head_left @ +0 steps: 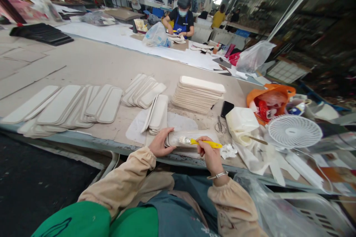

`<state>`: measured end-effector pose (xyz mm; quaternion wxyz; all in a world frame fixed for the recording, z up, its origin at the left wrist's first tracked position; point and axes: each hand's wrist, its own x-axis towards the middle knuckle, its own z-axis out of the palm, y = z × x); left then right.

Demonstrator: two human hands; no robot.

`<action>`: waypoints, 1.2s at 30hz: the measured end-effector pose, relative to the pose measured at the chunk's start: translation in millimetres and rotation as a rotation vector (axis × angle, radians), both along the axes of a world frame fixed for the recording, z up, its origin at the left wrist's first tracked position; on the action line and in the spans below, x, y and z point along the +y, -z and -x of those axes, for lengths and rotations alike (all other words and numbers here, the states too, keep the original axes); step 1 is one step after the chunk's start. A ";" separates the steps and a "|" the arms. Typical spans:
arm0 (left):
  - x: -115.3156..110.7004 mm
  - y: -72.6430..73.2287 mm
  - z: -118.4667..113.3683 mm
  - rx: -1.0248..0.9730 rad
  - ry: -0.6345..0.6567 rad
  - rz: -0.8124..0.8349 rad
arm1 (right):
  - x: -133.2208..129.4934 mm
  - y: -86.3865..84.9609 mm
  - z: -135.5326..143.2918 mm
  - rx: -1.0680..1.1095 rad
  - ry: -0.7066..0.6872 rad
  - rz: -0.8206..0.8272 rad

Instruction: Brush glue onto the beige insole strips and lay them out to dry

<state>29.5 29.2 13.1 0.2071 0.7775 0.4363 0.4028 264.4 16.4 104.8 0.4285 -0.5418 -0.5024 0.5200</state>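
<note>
My right hand (210, 155) grips a yellow-handled paintbrush (213, 143), its pale bristles lying on the top panel of a low stack of pale rounded panels (200, 136) at the table's front edge. At the left end of that stack, my left hand (161, 143) holds the panels, with fingers on the far side and thumb on the near side. Just beyond it, a few upright-lying white panels (159, 113) rest on a whitish sheet (136, 125). A tall neat stack of similar panels (198, 94) stands further back.
Fanned panels (69, 105) cover the left of the table. To the right are scissors (220, 126), a black phone (227, 109), a white container (242, 120), crumpled tissue (228, 151), a white fan (294, 131) and an orange bag (269, 98). A co-worker (180, 18) works across the table.
</note>
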 end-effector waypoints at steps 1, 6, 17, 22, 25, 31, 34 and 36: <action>-0.1 -0.6 -0.2 -0.003 -0.002 -0.007 | -1.4 1.2 5.2 0.030 -0.033 0.012; -0.9 -3.2 -0.3 -0.001 -0.003 -0.006 | -0.6 4.2 16.7 0.005 -0.070 0.045; -0.3 -0.1 0.5 -0.002 0.000 -0.003 | 12.0 4.5 32.9 0.035 -0.070 0.047; 0.0 -0.3 -0.1 0.002 -0.001 -0.003 | 12.6 4.7 27.4 -0.044 0.007 0.011; 0.1 -0.3 -0.4 0.000 -0.002 -0.006 | 10.9 3.5 21.4 -0.061 0.045 -0.020; -0.2 -0.5 0.2 0.010 -0.005 0.021 | 3.3 13.4 34.0 0.038 -0.054 0.007; 0.1 -0.1 0.7 0.019 -0.009 0.011 | 5.6 16.2 32.0 0.024 0.002 0.027; 0.5 0.3 1.1 0.027 -0.008 0.001 | 8.2 14.4 22.2 -0.025 0.066 0.019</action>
